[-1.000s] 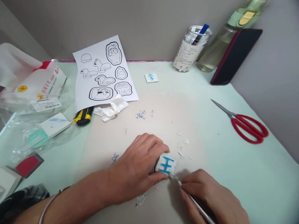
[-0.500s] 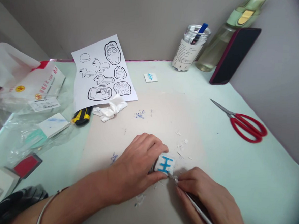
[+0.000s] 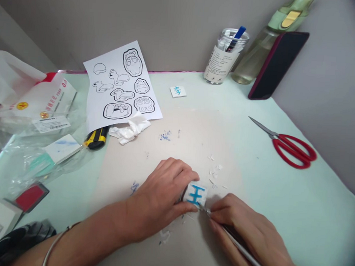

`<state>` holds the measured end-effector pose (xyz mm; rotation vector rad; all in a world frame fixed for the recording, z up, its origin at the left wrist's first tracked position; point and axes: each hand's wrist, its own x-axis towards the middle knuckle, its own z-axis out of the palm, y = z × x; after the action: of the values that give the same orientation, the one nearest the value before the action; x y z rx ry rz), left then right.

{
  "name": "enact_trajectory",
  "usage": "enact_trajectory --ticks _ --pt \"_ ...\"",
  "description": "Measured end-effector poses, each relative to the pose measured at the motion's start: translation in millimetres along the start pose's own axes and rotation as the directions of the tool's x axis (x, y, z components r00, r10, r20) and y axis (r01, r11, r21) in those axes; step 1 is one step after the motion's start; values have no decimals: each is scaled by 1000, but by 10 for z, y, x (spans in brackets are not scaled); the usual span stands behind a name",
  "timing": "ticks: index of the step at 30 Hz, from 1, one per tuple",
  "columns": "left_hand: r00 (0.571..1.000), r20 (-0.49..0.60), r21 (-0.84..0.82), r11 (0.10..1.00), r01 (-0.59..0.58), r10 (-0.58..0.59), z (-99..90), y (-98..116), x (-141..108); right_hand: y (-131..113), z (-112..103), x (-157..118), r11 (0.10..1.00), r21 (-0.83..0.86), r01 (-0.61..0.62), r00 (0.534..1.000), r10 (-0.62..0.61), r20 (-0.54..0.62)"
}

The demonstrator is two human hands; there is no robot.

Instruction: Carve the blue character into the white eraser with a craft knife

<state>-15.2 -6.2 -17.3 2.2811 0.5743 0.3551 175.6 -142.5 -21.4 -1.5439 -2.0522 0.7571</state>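
Observation:
My left hand (image 3: 164, 196) grips a small white carving block (image 3: 202, 195) by its sides, thumb at the near edge and fingers at the far one. Raised blue strokes (image 3: 195, 195) form a character on its top face. In my right hand (image 3: 246, 229) is a slim silver carving knife (image 3: 248, 255), held like a pen. Its tip touches the block's near edge, close to the lowest blue stroke. White shavings (image 3: 215, 171) lie around the block on a beige mat (image 3: 192, 126).
Red-handled scissors (image 3: 295, 150) lie at the right. A phone (image 3: 279, 67), bottle (image 3: 254, 53) and pen jar (image 3: 222, 57) stand behind. Leftward are a printed sheet (image 3: 107, 100), crumpled tissue (image 3: 129, 131), box cutter (image 3: 97, 138) and red ink pad (image 3: 31, 196). A marked white tile (image 3: 178, 91) lies farther back.
Almost nothing differs. The whole view has shifted slightly, and the right hand with the knife has tilted a little, its tip staying at the block's near edge.

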Motion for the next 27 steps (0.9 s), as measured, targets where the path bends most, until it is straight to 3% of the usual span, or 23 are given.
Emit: enact_trajectory --ticks 14,27 --pt "1000 -7 8 1000 -9 9 6 -4 -10 -80 -69 31 1000 5 -28 1000 28 2" --pt "1000 -14 25 1000 -18 19 12 -15 -10 -2 -99 -3 999 -47 -8 999 7 -31"
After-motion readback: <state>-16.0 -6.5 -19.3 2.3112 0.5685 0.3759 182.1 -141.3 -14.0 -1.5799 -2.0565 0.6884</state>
